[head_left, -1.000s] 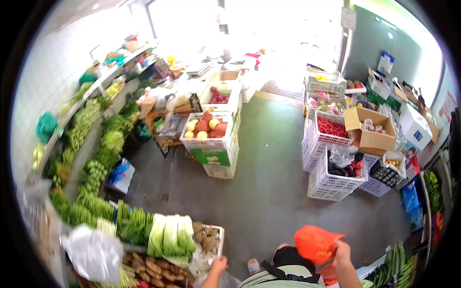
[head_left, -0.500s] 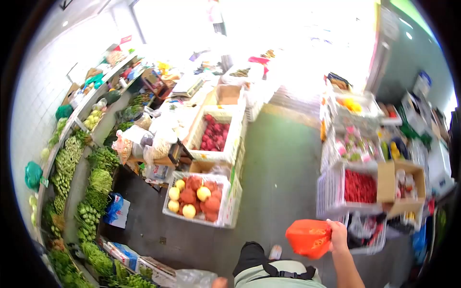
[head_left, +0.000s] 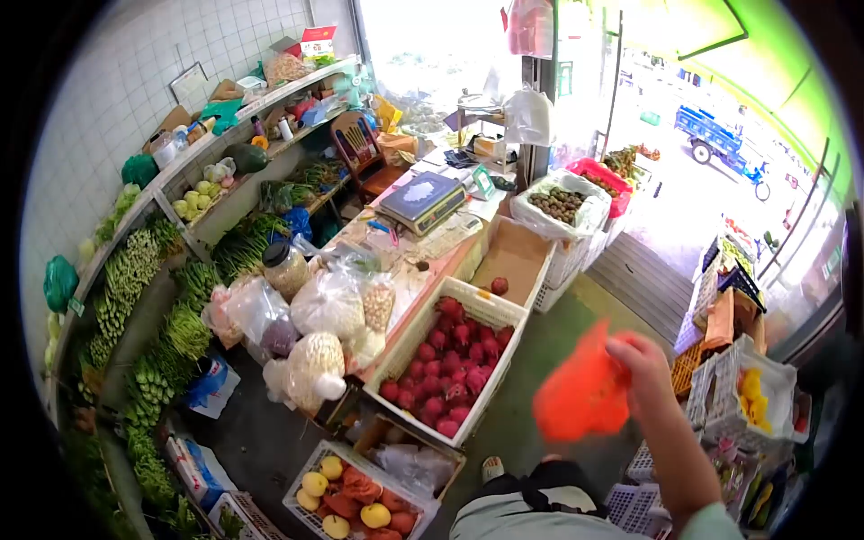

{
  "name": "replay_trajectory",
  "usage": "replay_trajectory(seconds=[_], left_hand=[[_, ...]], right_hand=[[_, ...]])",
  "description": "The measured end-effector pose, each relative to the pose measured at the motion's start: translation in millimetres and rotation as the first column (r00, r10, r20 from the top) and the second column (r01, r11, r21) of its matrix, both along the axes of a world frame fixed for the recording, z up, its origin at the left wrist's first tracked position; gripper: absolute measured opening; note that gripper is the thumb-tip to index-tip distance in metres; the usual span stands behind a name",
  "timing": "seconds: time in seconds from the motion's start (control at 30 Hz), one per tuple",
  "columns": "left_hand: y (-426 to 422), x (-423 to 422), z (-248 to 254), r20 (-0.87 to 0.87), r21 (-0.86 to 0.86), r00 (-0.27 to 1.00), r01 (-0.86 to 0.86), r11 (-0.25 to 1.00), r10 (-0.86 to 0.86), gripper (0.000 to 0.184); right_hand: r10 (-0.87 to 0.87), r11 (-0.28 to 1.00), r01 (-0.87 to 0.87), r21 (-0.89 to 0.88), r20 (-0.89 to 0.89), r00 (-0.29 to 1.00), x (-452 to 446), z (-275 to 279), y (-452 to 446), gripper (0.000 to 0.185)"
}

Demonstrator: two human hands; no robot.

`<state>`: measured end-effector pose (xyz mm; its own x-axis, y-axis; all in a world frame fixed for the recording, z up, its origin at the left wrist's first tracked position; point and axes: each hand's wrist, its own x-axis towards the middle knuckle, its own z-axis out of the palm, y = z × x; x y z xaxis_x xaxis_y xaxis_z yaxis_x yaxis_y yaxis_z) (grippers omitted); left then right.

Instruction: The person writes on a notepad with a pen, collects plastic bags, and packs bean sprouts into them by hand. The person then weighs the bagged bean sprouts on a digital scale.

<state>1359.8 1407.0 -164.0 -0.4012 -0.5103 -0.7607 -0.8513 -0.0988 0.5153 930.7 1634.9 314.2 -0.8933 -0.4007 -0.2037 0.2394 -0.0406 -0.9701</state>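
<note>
An orange-red plastic bag (head_left: 580, 387), slightly blurred, hangs from my right hand (head_left: 641, 360), whose fingers are closed on its upper right edge. The bag is held in the air, just right of a white crate of dark red round produce (head_left: 450, 360), and does not touch it. Below that crate, another crate holds yellow fruit (head_left: 375, 515) and reddish bagged items. My left hand is out of the frame.
A counter (head_left: 405, 261) with a scale (head_left: 423, 200) and bags of dry goods stands at the centre left. Vegetable shelves (head_left: 171, 193) curve along the left wall. Crates (head_left: 747, 396) line the right side. A blue three-wheeled cart (head_left: 715, 135) stands outside.
The view has swung and moved closer to the counter and the doorway. My right hand has raised the orange-red bag. My left hand, visible earlier at the bottom, has left the view.
</note>
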Motion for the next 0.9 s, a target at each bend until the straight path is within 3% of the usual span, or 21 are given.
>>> replay_trajectory(seconds=[0.13,0.17,0.23,0.27,0.3,0.43,0.53,0.63,0.67,0.73,0.8,0.83,0.87,0.9], left_hand=[[-42,-192,47,-0.22,-0.029,0.971,-0.107,0.994,0.098,0.034],[-48,-234,51,-0.261,-0.029,0.955,-0.153,0.988,0.14,0.034],[-57,-303,44,-0.311,-0.03,0.919,-0.264,0.964,0.242,0.034],[-58,-333,36,-0.319,-0.024,0.896,-0.332,0.943,0.308,0.034],[-53,-358,29,-0.309,-0.022,0.873,-0.403,0.915,0.377,0.034],[16,-430,-4,-0.124,0.035,0.727,-0.677,0.735,0.675,0.034],[101,-475,1,0.056,0.089,0.575,-0.817,0.569,0.816,0.034],[177,-539,13,0.15,0.125,0.411,-0.91,0.395,0.899,0.034],[196,-557,18,0.169,0.128,0.37,-0.927,0.351,0.914,0.034],[227,-598,27,0.196,0.128,0.282,-0.957,0.261,0.939,0.034],[252,-633,30,0.214,0.121,0.218,-0.973,0.195,0.952,0.034],[263,-651,29,0.216,0.116,0.197,-0.978,0.175,0.956,0.034],[268,-666,36,0.231,0.11,0.162,-0.984,0.14,0.959,0.034],[276,-681,40,0.238,0.104,0.139,-0.988,0.117,0.961,0.034]], right_hand=[[0.263,0.955,-0.291,-0.054,-0.294,0.919,-194,23,-142,0.019],[0.373,0.922,-0.385,0.034,-0.333,0.866,-238,29,-178,0.019],[0.446,0.866,-0.5,-0.003,-0.449,0.774,-323,32,-265,0.017],[0.472,0.821,-0.568,-0.055,-0.492,0.732,-366,21,-314,0.016],[0.515,0.806,-0.592,0.029,-0.526,0.676,-398,24,-351,0.015],[0.698,0.632,-0.774,-0.042,-0.403,0.592,-521,9,-483,0.013],[0.734,0.552,-0.833,-0.029,-0.457,0.503,-584,-10,-561,0.012],[0.723,0.582,-0.813,-0.019,-0.445,0.528,-634,-46,-616,0.009],[0.734,0.585,-0.811,0.011,-0.432,0.523,-654,-71,-628,0.01],[0.767,0.614,-0.733,0.294,-0.441,0.466,-705,-146,-675,0.015],[0.759,0.627,-0.687,0.367,-0.485,0.434,-719,-183,-677,0.019],[0.703,0.7,-0.58,0.416,-0.546,0.456,-728,-200,-682,0.024],[0.689,0.714,-0.619,0.326,-0.481,0.542,-739,-221,-691,0.026],[0.648,0.742,-0.579,0.339,-0.584,0.489,-740,-228,-696,0.027]])
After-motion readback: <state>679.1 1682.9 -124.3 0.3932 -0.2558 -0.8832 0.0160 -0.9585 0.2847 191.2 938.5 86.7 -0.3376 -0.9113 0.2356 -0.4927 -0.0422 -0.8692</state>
